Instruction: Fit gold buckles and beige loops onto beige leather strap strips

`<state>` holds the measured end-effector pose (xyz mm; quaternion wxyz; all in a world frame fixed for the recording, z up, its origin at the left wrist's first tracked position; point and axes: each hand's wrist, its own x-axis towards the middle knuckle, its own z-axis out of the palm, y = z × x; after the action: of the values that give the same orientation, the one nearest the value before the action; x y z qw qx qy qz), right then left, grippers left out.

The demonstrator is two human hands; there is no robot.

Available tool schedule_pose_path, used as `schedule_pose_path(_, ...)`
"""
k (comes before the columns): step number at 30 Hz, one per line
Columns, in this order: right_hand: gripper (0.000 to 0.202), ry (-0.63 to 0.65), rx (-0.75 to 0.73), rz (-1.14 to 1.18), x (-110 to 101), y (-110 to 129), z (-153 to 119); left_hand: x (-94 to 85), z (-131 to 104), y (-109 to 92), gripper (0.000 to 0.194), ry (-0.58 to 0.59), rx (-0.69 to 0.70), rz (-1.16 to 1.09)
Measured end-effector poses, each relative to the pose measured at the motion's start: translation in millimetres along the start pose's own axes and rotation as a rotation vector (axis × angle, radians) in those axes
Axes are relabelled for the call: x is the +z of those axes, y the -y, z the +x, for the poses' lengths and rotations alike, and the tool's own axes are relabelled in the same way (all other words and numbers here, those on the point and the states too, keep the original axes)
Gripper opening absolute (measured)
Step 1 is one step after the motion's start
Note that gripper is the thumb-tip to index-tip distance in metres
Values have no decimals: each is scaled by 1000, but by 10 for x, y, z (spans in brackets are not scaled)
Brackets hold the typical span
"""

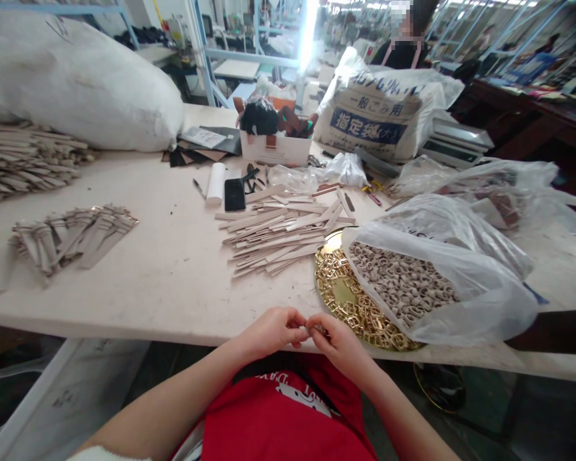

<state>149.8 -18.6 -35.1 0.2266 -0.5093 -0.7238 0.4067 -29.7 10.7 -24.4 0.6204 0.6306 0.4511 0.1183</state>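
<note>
My left hand (pixel 279 330) and my right hand (pixel 330 339) meet at the table's front edge, fingertips almost touching. Both are closed in a pinch around something small, mostly hidden by the fingers, that I cannot make out. Just right of them lies a round golden tray (pixel 346 289) covered with small gold buckles. An open plastic bag (pixel 494 301) of small beige loops (pixel 403 278) overlaps the tray. Beyond my hands, flat beige strips (pixel 273 234) are spread in a loose pile.
Bundled strips with metal parts (pixel 77 237) lie at left, near a larger strip stack (pixel 26 160) and a big white sack (pixel 91 83). A phone (pixel 235 194), white roll (pixel 216 184) and filled box (pixel 276 148) stand behind the pile. A person (pixel 403 52) is in the background.
</note>
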Motion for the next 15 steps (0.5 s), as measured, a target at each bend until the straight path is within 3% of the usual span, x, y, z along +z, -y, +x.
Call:
schedule_pose_path(7,20,-93,27,67,130,-78,-16,-100,-7,-42,36,4,-70,22)
schedule_pose_path(15,26,-119,28,353,300,-88,145,-135,69,55,32,-53,50,124)
